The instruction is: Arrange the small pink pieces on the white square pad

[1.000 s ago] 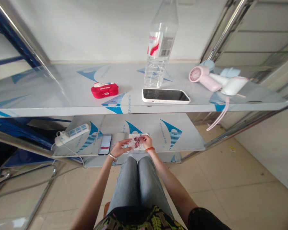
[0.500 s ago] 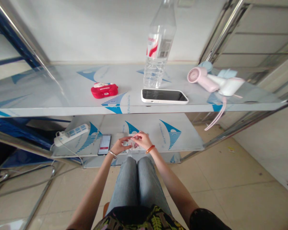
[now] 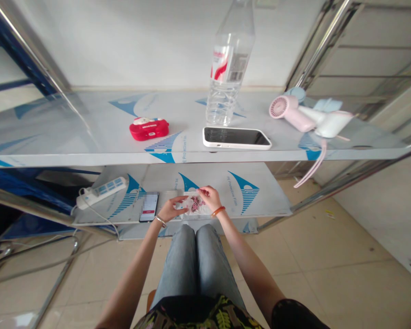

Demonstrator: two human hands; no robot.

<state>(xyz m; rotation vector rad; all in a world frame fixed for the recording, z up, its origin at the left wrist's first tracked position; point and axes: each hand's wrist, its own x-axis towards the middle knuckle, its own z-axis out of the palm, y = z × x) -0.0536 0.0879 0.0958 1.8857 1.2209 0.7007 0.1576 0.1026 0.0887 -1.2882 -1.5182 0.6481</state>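
Note:
A small clear plastic bag [image 3: 202, 209] with a red-and-white patterned item [image 3: 195, 203] inside lies between my hands over the lower shelf. My left hand [image 3: 170, 210], with a silver bracelet, curls round the bag's left side, thumb below and fingers above. At the upper edge, the thumb and forefinger of my right hand [image 3: 210, 199] pinch the bag; an orange bangle circles that wrist. Another clear, flat piece [image 3: 171, 195] lies behind my left hand, its kind unclear. Left of that hand is a dark phone [image 3: 149, 208] with its screen lit.
A white power strip [image 3: 102, 193] with a cable sits at the lower shelf's left. The upper shelf [image 3: 99, 157] overhangs it, carrying a red case [image 3: 149, 130], clear bottle [image 3: 224, 87], white-cased phone [image 3: 236, 138], pink handheld fan [image 3: 291, 114] and a white one [image 3: 334, 123].
My right hand has moved a little to the right, away from my left fingertips, uncovering more of the bag and its red patterned item. My left hand has stayed almost still.

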